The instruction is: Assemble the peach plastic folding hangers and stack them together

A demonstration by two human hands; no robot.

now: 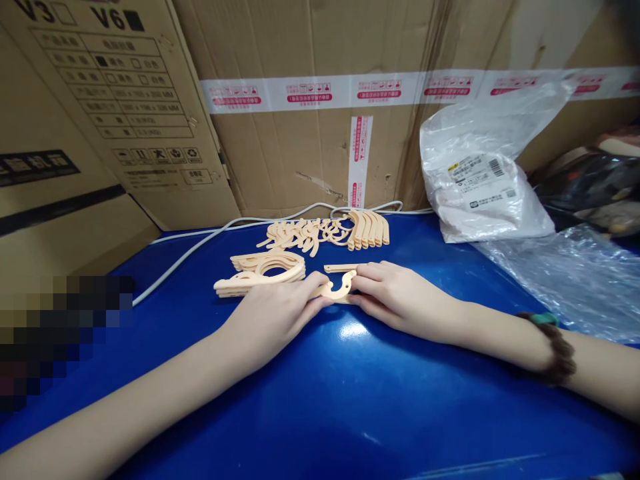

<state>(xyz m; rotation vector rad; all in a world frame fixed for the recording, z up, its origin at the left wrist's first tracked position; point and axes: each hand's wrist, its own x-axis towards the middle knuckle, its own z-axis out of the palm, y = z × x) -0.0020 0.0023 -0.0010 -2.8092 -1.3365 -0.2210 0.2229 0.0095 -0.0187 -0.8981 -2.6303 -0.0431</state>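
Between my two hands is a beige plastic hanger piece [341, 288] with a curved, hook-like middle, close to the blue tabletop. My left hand [275, 310] pinches its left end between thumb and fingers. The fingers of my right hand [400, 293] are closed on its right side and hide that end. A straight beige hanger arm [340, 268] shows just behind, partly covered by my right fingers; whether it is joined to the piece I cannot tell. Behind my left hand lies a stack of beige folding hangers [267, 272].
Farther back are a heap of beige hooks [300, 233] and a row of curved hanger arms [369, 230]. A white cable [195, 257] runs behind them along cardboard boxes [300, 153]. At right lie a white plastic bag [485, 187] and clear plastic wrap [575, 280].
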